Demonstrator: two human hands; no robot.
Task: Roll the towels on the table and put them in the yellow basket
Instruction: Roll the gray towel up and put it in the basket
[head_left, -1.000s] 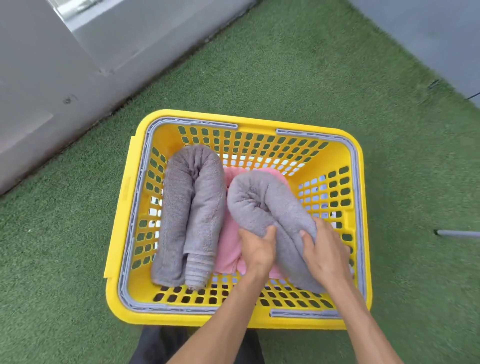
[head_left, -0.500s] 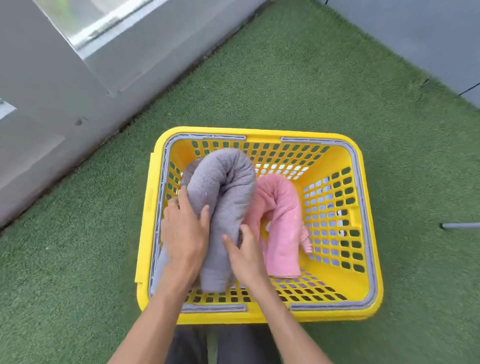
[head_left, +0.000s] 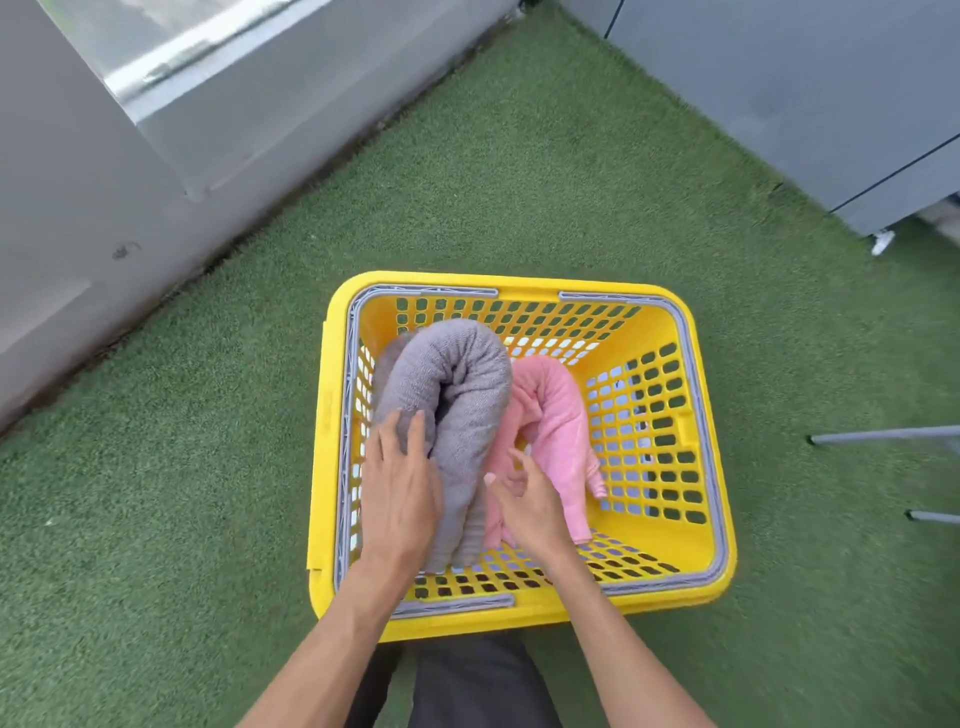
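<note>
The yellow basket (head_left: 698, 415) stands on green turf in front of me. A rolled grey towel (head_left: 460, 384), bent into an arch, lies on the basket's left side, with another grey towel mostly hidden under it. A rolled pink towel (head_left: 558, 410) lies bent beside it in the middle. My left hand (head_left: 397, 493) rests flat with straight fingers on the grey towel's left leg. My right hand (head_left: 530, 499) hovers with loosely spread fingers over the near end of the pink towel, just right of the grey roll.
Artificial grass (head_left: 182, 467) surrounds the basket. A grey wall (head_left: 78, 208) runs along the left, a grey cabinet (head_left: 805, 93) stands at the back right. Thin metal legs (head_left: 883, 436) stick in from the right edge. My dark-trousered legs (head_left: 467, 680) are just below the basket.
The grey roll was carried from the basket's right side to the left, onto the other grey towel, uncovering the pink towel. My right hand has now come off the grey roll.
</note>
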